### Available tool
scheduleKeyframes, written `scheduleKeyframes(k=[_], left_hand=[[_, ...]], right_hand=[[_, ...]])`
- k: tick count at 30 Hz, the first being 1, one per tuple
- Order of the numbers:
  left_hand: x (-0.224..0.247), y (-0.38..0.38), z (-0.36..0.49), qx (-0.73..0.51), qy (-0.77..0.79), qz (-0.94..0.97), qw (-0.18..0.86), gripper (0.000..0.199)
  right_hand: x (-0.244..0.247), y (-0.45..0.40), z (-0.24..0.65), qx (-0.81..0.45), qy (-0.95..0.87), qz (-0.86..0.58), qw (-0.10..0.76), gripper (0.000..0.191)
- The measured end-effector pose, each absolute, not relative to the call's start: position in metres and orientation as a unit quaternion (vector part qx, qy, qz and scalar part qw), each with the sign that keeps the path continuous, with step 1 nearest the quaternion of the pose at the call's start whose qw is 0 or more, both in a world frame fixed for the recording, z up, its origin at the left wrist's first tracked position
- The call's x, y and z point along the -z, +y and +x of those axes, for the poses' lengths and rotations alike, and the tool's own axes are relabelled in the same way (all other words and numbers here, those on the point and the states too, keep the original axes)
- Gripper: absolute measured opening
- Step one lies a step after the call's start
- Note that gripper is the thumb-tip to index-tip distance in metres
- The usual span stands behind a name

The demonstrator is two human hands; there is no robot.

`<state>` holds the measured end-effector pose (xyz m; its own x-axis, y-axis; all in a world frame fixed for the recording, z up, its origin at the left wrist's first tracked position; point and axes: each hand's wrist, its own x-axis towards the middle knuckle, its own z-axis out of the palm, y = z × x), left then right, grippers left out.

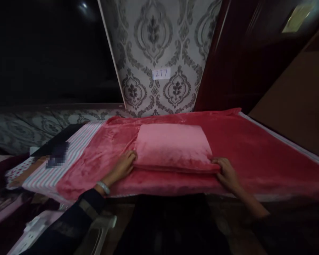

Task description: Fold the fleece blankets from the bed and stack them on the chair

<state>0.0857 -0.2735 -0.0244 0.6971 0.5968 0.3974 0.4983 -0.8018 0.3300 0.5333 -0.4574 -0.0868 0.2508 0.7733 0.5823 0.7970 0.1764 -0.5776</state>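
Observation:
A folded pink plush cloth [172, 143], roughly rectangular, lies flat on a red plush blanket [257, 148] spread over the table. Layers show along its near edge. At its near left corner my left hand [126, 163] is closed, fingers curled on the fabric; a pale bracelet [103, 187] circles that wrist. My right hand [227, 172] pinches the near right corner, thumb and fingers around the edge. Both hands rest low, close to the blanket's surface, and the fingertips are partly hidden in the plush.
Striped fabric [81, 145] shows under the blanket at the left. A large dark screen [50, 53] and patterned wallpaper [159, 42] with a paper label [161, 73] stand behind. A dark red door [236, 56] is at the right; a white chair [103, 226] sits below left.

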Motion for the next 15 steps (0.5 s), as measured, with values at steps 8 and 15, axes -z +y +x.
scheduleKeyframes(k=[8, 15], left_hand=[[0.040, -0.295, 0.081, -0.248, 0.332, 0.910, 0.026, 0.045], [0.043, -0.295, 0.108, -0.125, 0.303, 0.945, -0.024, 0.069]], right_hand=[[0.083, -0.487, 0.513, 0.075, -0.657, -0.661, 0.355, 0.052], [0.086, -0.457, 0.489, 0.164, -0.727, -0.628, 0.225, 0.064]])
